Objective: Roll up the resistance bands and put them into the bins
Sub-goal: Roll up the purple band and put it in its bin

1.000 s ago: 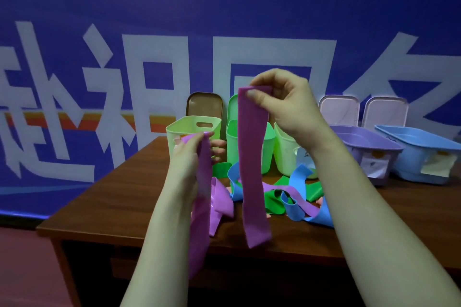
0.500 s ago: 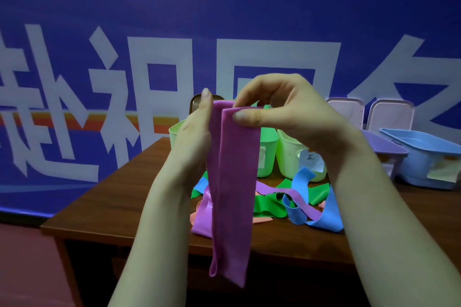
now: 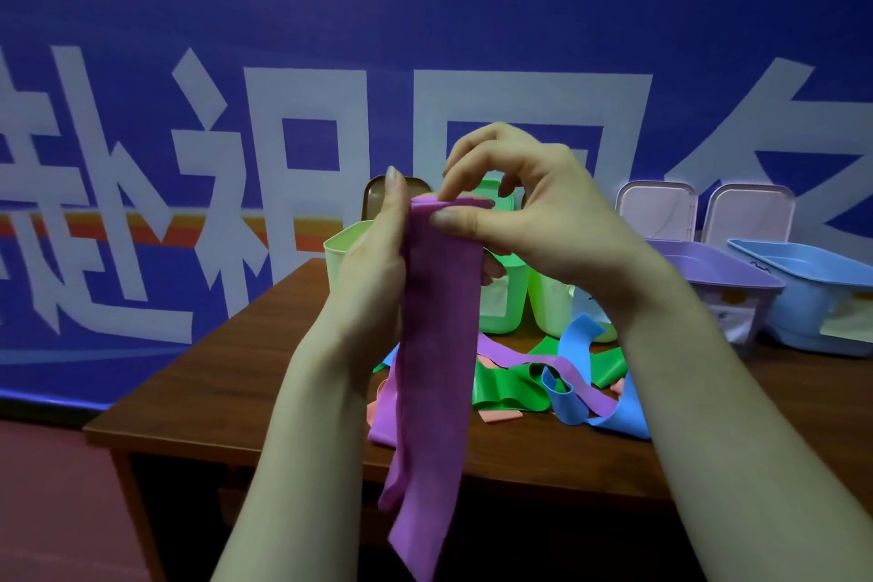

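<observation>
While the right hand (image 3: 534,222) is pinching the folded top of one purple band (image 3: 437,345) between thumb and curled fingers, the left hand (image 3: 375,265) is lying against the band's left edge, one digit pointing straight up; whether it is gripping I cannot tell. This band is hanging down before the table (image 3: 212,392). Behind it three green bins (image 3: 342,250), one purple bin (image 3: 708,269) and one blue bin (image 3: 812,298) are standing, with loose bands (image 3: 510,388) lying tangled on the tabletop.

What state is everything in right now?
purple band: unrolled, hanging down.
right hand: pinches the band's top end.
left hand: against the band's left edge, fingers mostly hidden.
loose bands: unrolled, heaped on table.
green bins: upright, open.
purple bin: open.
blue bin: open.
</observation>
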Tool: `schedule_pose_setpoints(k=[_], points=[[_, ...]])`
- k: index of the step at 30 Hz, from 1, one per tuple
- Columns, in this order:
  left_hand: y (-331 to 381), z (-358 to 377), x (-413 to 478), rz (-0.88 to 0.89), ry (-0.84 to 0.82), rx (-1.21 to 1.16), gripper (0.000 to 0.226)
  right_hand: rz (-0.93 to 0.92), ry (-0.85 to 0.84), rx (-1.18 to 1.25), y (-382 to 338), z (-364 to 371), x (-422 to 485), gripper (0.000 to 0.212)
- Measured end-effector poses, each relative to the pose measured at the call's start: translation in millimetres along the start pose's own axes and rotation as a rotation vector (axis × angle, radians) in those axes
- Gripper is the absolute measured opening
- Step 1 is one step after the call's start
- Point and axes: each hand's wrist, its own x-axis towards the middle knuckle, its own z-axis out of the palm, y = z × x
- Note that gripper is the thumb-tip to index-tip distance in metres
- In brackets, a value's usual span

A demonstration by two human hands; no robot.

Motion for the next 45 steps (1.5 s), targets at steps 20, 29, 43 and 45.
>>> schedule_pose_setpoints(k=[20,29,43,45], points=[[-3.8,-3.7,-0.6,-0.008,0.050,0.102,0.068,0.062,-0.083,0.153,2.0,5.8,-2.4,0.013],[-7.5,-0.7,0.7,0.000,0.011,0.094,0.078,0.064,-0.045,0.181,7.4,12.4,1.0,0.017],[-20.7,-12.6,-0.5,-0.050,-0.128,-0.019,0.084,0.118,-0.143,0.260,19.6,20.1,-0.6,0.016],[-23.7,-16.7,0.0,-0.043,-0.175,-0.003,0.082,0.098,-0.121,0.190,21.3,23.9,1.0,0.017]])
